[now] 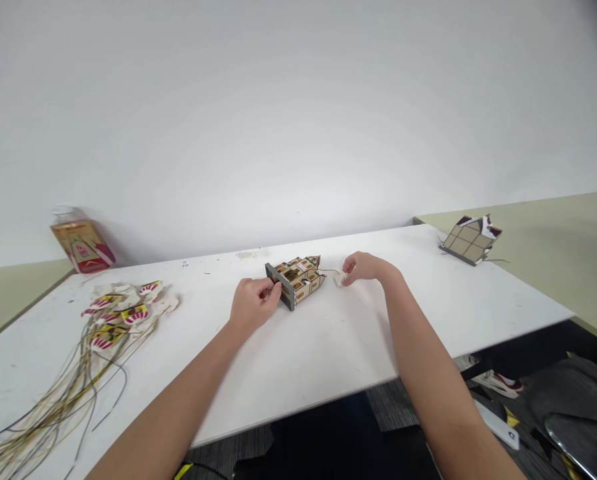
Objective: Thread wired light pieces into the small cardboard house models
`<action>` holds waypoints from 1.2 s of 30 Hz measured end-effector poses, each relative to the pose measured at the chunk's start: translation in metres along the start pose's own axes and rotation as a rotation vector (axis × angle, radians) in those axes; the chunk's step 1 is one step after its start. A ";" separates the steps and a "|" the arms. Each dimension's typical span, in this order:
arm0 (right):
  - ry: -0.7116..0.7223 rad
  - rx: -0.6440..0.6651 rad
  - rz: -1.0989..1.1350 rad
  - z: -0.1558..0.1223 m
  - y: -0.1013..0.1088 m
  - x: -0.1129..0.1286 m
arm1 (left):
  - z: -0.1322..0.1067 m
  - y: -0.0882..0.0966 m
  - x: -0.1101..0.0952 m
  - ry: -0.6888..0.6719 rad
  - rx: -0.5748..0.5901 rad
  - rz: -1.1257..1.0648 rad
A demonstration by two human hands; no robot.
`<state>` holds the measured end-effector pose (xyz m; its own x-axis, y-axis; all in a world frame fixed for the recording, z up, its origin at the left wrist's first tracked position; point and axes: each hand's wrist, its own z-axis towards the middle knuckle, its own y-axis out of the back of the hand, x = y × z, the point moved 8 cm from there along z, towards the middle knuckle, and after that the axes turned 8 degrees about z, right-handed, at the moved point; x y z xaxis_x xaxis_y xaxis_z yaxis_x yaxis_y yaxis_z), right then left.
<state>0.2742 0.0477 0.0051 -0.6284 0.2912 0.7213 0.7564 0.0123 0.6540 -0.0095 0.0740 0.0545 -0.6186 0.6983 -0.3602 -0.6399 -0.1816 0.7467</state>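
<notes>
Small card model house (298, 277) sits mid-frame on the white bench (328, 347). Left hand (252, 303) pinches its grey base end w/ fingers closed. Right hand (361, 268) pinches a small white piece (339, 280) just beside it. Looks light, thin, fragile; best held by base edges.

On the desk (328, 347) before us, a small model house (298, 278) lies at the middle, our left hand (252, 305) touching its near-left end and our right hand (362, 268) just to its right on a small piece (339, 280). Far to our left lies a heap of cut-out pieces (123, 310) with long wires (63, 400) trailing toward the near edge; behind them, by the wall, stands a packet (81, 243). A second model house (471, 240) sits at the far right corner
</notes>
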 end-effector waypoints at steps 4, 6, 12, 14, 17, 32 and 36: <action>0.011 0.029 0.051 -0.003 -0.002 0.005 | 0.000 0.002 0.010 0.071 -0.040 -0.101; 0.030 0.046 0.103 -0.004 -0.001 0.007 | -0.001 0.004 0.015 0.111 -0.064 -0.148; 0.213 -0.089 0.328 -0.009 0.016 0.024 | -0.002 0.011 0.027 0.250 -0.159 -0.337; 0.288 -0.136 0.405 -0.012 0.017 0.034 | -0.002 0.012 0.029 0.274 -0.173 -0.399; 0.395 -0.206 0.548 -0.013 0.013 0.052 | -0.001 0.012 0.031 0.298 -0.188 -0.488; 0.645 -0.406 0.465 -0.017 -0.037 0.094 | -0.002 0.001 0.063 0.739 -0.323 -1.064; 0.727 -0.378 0.222 -0.028 -0.048 0.108 | -0.001 0.005 0.054 0.581 -0.347 -0.963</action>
<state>0.1644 0.0524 0.0580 -0.5304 -0.4401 0.7245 0.8459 -0.3306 0.4185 -0.0469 0.1104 0.0387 0.1302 0.2464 -0.9604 -0.9912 0.0071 -0.1325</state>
